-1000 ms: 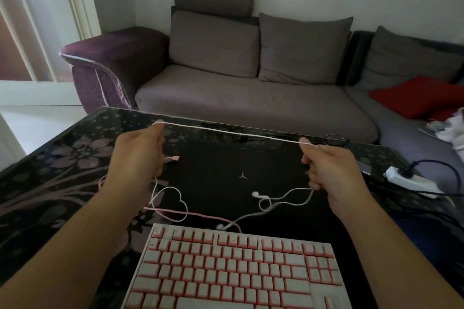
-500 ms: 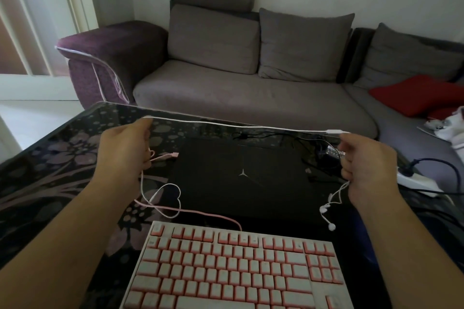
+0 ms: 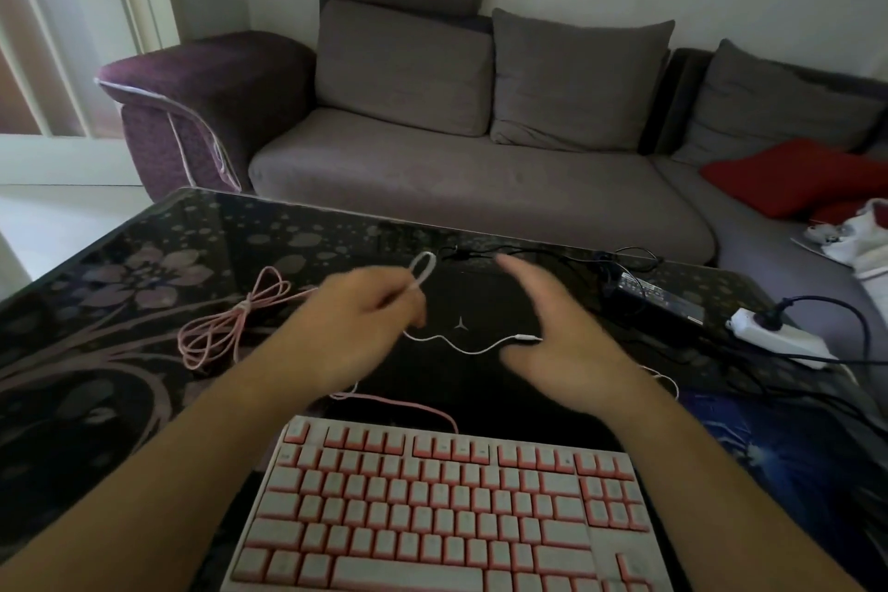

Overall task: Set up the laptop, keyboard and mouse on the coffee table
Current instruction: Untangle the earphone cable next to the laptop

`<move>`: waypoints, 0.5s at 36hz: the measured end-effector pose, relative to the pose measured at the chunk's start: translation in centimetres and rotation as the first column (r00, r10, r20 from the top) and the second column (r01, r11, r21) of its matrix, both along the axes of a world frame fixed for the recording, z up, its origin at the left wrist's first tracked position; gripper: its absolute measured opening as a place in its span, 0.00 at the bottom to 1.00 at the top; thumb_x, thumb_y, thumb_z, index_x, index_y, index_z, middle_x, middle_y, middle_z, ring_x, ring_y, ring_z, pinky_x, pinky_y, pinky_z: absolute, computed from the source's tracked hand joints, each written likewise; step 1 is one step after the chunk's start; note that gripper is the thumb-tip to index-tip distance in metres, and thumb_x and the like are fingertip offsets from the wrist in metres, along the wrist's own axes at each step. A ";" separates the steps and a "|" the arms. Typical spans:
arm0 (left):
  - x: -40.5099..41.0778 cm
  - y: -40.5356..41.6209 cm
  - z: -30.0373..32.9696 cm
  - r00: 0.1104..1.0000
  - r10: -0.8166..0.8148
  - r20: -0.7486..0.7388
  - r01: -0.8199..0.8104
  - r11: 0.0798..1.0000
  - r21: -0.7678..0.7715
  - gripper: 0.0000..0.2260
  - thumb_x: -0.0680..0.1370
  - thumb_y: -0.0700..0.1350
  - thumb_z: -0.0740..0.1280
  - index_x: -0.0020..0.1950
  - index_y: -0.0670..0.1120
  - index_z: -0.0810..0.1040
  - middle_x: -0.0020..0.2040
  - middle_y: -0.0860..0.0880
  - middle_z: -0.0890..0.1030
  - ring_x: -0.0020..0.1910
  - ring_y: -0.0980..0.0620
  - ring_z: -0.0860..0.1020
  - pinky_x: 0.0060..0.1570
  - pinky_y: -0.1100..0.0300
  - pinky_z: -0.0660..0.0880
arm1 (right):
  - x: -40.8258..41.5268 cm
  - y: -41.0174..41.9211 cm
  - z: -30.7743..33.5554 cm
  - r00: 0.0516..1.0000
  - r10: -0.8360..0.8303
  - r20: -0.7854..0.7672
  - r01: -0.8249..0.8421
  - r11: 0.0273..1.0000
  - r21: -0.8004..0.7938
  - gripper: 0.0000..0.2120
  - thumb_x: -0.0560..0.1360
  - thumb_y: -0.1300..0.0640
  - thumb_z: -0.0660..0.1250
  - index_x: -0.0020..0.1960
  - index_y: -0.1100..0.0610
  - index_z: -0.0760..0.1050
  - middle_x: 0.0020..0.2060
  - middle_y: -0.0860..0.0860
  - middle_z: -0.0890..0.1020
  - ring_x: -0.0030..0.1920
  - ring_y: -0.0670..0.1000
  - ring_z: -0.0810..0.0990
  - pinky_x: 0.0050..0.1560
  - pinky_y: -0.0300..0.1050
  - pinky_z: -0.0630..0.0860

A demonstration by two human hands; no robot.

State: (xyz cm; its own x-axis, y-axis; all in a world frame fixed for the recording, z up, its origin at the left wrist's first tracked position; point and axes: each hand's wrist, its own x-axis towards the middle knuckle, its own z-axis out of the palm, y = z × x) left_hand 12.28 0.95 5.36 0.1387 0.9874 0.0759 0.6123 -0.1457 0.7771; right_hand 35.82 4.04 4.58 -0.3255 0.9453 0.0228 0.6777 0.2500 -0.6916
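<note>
Head view: the closed black laptop point(image 3: 461, 332) lies flat in the middle of the dark flowered worktop point(image 3: 96, 303), with the pink-and-white keyboard point(image 3: 447, 510) just near of it at the front edge. No mouse is visible; a blue mat point(image 3: 769, 442) sits at the near right. The left hand point(image 3: 355, 327) is closed around a thin white cable point(image 3: 461, 344), pinching a small loop of it that stands up above the knuckles. The right hand point(image 3: 552, 341) is open, fingers spread and blurred, over the right half of the laptop lid; the cable's white plug end lies just beside its thumb. A bundled pink cable point(image 3: 230, 322) rests to the left of the laptop, and its loose run leads toward the keyboard. A black power brick point(image 3: 658, 298) and a white power strip point(image 3: 778, 337) lie far right.

The step looks like gathering the white cable off the lid. To do it well, keep 1 hand pinching the loop while the other feeds the slack in even turns, then set the coil aside so the lid can open freely.
</note>
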 end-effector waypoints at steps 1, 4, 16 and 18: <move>0.4 -0.1 -0.2 0.997 -0.059 -0.043 0.058 0.998 -0.010 0.09 0.85 0.51 0.62 0.49 0.57 0.81 0.42 0.54 0.79 0.37 0.63 0.77 0.40 0.61 0.70 | -1.0 -0.5 0.0 0.996 0.083 -0.015 -0.083 0.997 0.002 0.48 0.76 0.63 0.75 0.83 0.36 0.53 0.82 0.36 0.60 0.80 0.42 0.61 0.73 0.38 0.62; 1.0 -0.2 -0.9 0.976 -0.173 -0.134 0.179 0.983 0.039 0.08 0.85 0.50 0.64 0.49 0.58 0.81 0.46 0.57 0.79 0.45 0.62 0.78 0.43 0.64 0.72 | -2.9 -1.1 -0.6 0.962 0.255 -0.092 -0.262 0.962 -0.076 0.36 0.80 0.60 0.71 0.81 0.39 0.60 0.71 0.42 0.78 0.74 0.44 0.75 0.77 0.53 0.69; -0.3 -0.1 -1.1 0.924 -0.345 -0.166 0.321 0.934 -0.158 0.09 0.83 0.51 0.67 0.47 0.56 0.85 0.43 0.51 0.84 0.41 0.53 0.81 0.48 0.46 0.80 | -2.8 -0.9 -0.9 0.899 0.367 0.239 -0.420 0.878 0.229 0.30 0.78 0.61 0.74 0.74 0.38 0.73 0.81 0.33 0.59 0.82 0.37 0.45 0.83 0.50 0.47; -0.4 0.1 -1.1 0.931 -0.314 -0.185 0.285 0.944 -0.166 0.09 0.83 0.51 0.67 0.47 0.56 0.85 0.40 0.54 0.83 0.37 0.56 0.80 0.41 0.53 0.77 | -2.9 -0.7 -1.2 0.885 0.364 0.291 -0.426 0.885 0.187 0.09 0.82 0.57 0.68 0.57 0.44 0.83 0.69 0.37 0.77 0.79 0.35 0.59 0.84 0.52 0.44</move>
